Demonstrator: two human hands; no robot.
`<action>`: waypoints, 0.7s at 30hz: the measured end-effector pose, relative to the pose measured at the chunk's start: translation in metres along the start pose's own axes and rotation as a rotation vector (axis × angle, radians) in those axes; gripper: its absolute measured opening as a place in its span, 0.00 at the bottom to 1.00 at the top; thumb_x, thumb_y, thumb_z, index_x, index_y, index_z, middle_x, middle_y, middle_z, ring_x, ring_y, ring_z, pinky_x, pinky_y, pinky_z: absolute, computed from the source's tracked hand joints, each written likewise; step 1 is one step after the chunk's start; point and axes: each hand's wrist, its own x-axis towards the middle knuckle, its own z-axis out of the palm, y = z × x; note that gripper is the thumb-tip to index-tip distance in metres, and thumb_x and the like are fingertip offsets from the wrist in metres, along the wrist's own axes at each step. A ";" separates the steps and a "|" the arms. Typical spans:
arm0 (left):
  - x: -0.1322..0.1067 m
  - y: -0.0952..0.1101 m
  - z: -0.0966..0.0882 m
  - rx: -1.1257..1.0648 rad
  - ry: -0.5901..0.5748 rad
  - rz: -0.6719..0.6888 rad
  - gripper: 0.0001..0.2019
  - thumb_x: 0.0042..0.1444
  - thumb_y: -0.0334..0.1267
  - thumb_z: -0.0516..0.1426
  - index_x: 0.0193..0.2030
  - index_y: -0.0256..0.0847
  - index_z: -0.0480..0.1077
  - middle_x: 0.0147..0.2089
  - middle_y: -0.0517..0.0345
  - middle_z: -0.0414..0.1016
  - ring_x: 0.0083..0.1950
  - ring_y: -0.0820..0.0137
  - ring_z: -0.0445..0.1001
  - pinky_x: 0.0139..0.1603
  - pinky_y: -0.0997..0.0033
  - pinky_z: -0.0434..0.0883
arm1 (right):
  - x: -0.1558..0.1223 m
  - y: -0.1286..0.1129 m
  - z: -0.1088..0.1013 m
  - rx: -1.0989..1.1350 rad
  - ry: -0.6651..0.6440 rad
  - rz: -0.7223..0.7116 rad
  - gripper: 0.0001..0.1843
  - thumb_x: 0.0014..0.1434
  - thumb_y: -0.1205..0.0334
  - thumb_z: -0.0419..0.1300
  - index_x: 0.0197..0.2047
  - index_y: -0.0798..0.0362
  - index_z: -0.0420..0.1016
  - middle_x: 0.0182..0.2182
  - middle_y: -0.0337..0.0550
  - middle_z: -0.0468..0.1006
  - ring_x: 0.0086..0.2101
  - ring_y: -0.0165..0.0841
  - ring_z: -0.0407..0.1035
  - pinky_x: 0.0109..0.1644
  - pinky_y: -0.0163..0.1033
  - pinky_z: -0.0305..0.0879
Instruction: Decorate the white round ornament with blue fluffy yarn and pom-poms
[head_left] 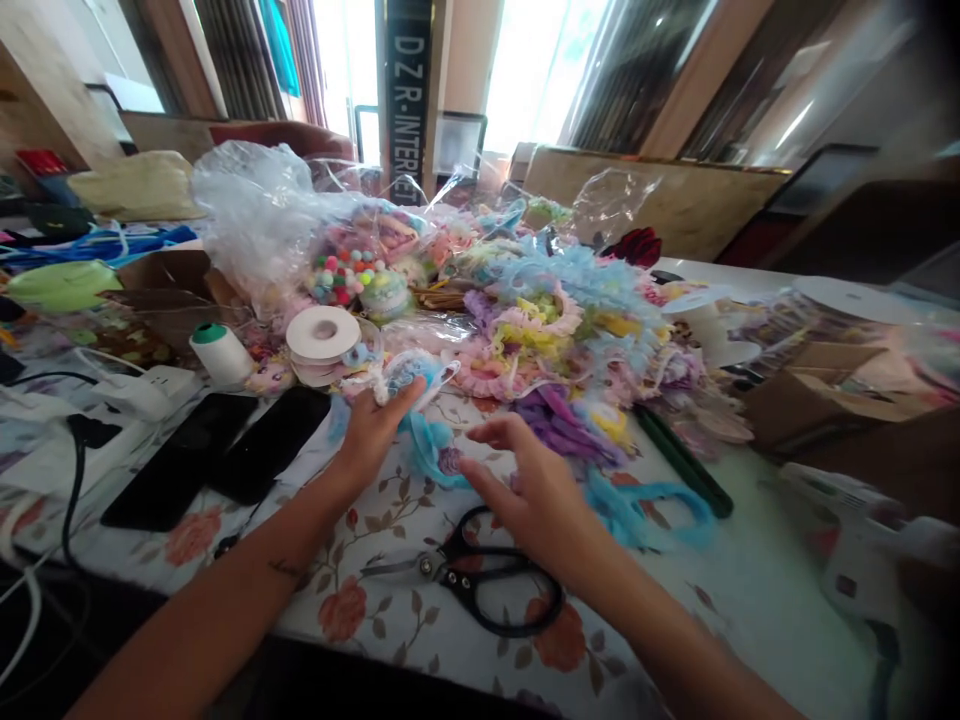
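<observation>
My left hand (pixel 375 425) is closed round a light blue and white lace trim piece (pixel 409 372) in front of the ribbon spool. To its right my right hand (pixel 529 480) hovers with thumb and fingers apart and nothing between them. Between the hands a bright blue ribbon strip (pixel 424 450) lies on the flowered tablecloth, with a small purplish piece (pixel 450 460) on it. Black-handled scissors (pixel 480 575) lie partly opened on the cloth below my right hand, which hides part of their handle.
A heap of pastel trims (pixel 540 320) spans the back. At left are two black phones (pixel 180 460), a power strip (pixel 82 460), a thread cone (pixel 221 355) and a white spool (pixel 322 335). A glue gun (pixel 855 540) and cardboard box (pixel 825 400) stand right; a green rod (pixel 682 460) lies nearer.
</observation>
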 end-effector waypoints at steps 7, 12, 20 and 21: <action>0.004 -0.002 -0.005 0.249 0.001 0.288 0.14 0.55 0.49 0.61 0.32 0.39 0.73 0.30 0.62 0.74 0.36 0.70 0.72 0.40 0.75 0.68 | 0.026 0.001 0.061 0.551 0.084 0.115 0.19 0.54 0.52 0.64 0.40 0.49 0.58 0.34 0.39 0.71 0.35 0.34 0.70 0.37 0.38 0.66; 0.004 -0.005 -0.006 0.289 0.004 0.308 0.15 0.56 0.50 0.60 0.30 0.39 0.71 0.28 0.62 0.71 0.33 0.71 0.69 0.37 0.75 0.66 | 0.019 -0.001 0.062 0.627 0.059 0.119 0.22 0.56 0.51 0.62 0.48 0.50 0.59 0.27 0.32 0.65 0.26 0.29 0.64 0.30 0.34 0.61; 0.004 -0.005 -0.005 0.334 -0.096 0.316 0.15 0.56 0.50 0.60 0.32 0.37 0.71 0.32 0.60 0.72 0.37 0.69 0.69 0.41 0.71 0.67 | 0.013 0.018 0.061 -0.631 0.453 -0.600 0.12 0.63 0.71 0.53 0.46 0.53 0.73 0.26 0.39 0.69 0.23 0.30 0.56 0.25 0.38 0.43; 0.005 -0.005 -0.005 0.351 -0.105 0.319 0.15 0.56 0.49 0.60 0.31 0.37 0.71 0.30 0.60 0.71 0.35 0.69 0.68 0.39 0.71 0.66 | 0.013 0.020 0.060 -0.671 0.492 -0.640 0.10 0.62 0.72 0.54 0.44 0.54 0.74 0.25 0.38 0.68 0.23 0.30 0.54 0.25 0.39 0.43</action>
